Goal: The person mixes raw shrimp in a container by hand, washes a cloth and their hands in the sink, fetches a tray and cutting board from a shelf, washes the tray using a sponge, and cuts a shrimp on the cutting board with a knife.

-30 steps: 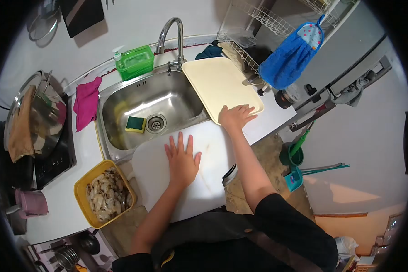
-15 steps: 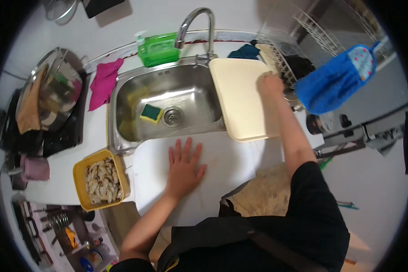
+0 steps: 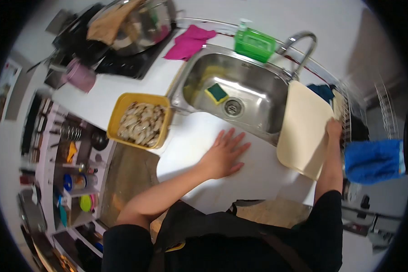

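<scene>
My left hand (image 3: pixel 223 156) lies flat with fingers spread on a white cutting board (image 3: pixel 190 136) in front of the sink. My right hand (image 3: pixel 334 129) is closed at the right edge of a cream tray (image 3: pixel 303 127). The tray lies right of the sink, and its near end is close to the board. A yellow container (image 3: pixel 111 121) of raw shrimp (image 3: pixel 143 123) stands left of the board.
The steel sink (image 3: pixel 258 109) holds a green and yellow sponge (image 3: pixel 216 93). Behind it are a faucet (image 3: pixel 310 50) and a green caddy (image 3: pixel 255 44). A pink cloth (image 3: pixel 190 42), a large pot (image 3: pixel 143 27) and a pink mug (image 3: pixel 80 76) stand or lie left. A blue towel (image 3: pixel 374 161) hangs right.
The view has turned toward the left. My right hand has moved from the tray's near end up to its right edge, and its fingers have closed. My left hand stays spread on the board.
</scene>
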A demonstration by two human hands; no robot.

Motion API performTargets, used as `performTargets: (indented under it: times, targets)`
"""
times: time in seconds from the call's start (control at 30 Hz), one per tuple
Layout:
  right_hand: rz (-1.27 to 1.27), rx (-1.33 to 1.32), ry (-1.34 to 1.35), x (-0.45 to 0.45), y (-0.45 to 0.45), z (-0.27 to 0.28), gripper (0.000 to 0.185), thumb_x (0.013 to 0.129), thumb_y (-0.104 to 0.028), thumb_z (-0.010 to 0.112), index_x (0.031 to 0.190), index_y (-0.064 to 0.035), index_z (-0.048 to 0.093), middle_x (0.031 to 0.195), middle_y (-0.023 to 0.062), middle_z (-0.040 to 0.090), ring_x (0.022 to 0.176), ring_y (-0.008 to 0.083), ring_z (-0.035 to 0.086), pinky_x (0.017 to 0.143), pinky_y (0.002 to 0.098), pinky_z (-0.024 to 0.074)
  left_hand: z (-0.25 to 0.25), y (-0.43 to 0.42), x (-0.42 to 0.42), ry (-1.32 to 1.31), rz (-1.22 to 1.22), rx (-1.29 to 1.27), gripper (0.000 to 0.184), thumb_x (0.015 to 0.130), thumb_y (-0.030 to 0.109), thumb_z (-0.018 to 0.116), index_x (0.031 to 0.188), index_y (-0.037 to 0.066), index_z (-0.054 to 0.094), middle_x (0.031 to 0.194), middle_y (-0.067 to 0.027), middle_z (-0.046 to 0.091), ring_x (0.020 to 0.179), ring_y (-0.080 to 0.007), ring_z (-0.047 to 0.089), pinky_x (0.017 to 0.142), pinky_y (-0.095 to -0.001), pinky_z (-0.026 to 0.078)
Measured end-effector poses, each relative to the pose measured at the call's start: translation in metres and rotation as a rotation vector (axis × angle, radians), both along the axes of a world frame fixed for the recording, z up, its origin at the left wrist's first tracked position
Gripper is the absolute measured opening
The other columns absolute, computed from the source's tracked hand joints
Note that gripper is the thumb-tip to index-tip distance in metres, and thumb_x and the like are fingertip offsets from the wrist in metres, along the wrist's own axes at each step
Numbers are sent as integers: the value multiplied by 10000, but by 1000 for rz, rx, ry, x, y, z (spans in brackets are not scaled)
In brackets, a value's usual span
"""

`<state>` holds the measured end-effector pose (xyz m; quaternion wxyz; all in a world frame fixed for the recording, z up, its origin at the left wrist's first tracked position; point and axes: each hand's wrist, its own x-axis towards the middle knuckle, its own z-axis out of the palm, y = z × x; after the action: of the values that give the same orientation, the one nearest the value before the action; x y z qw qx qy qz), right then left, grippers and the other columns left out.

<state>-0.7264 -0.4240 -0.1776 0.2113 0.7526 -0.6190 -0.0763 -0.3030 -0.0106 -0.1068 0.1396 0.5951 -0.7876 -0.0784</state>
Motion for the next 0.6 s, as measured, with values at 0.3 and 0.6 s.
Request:
performTargets:
  times: [0.3, 0.6]
  targets:
    - [-86, -178, -407, 1, -9, 3, 510, 888, -378, 426, 1067, 83, 553, 1041, 294, 565, 961, 443, 539, 888, 492, 418, -11, 3, 2, 47, 18, -23, 603, 868, 434, 469, 1390, 176, 312, 1452, -131, 230, 1348, -370, 158, 1088, -504, 138]
    - [-48, -150, -259, -11, -5, -9, 224, 794, -126, 511, 927, 29, 602, 969, 227, 599, 807, 410, 588, 781, 477, 455, -10, 2, 1, 15, 20, 11, 594, 875, 444, 447, 1390, 181, 312, 1460, -118, 220, 1355, -358, 149, 1096, -497, 116]
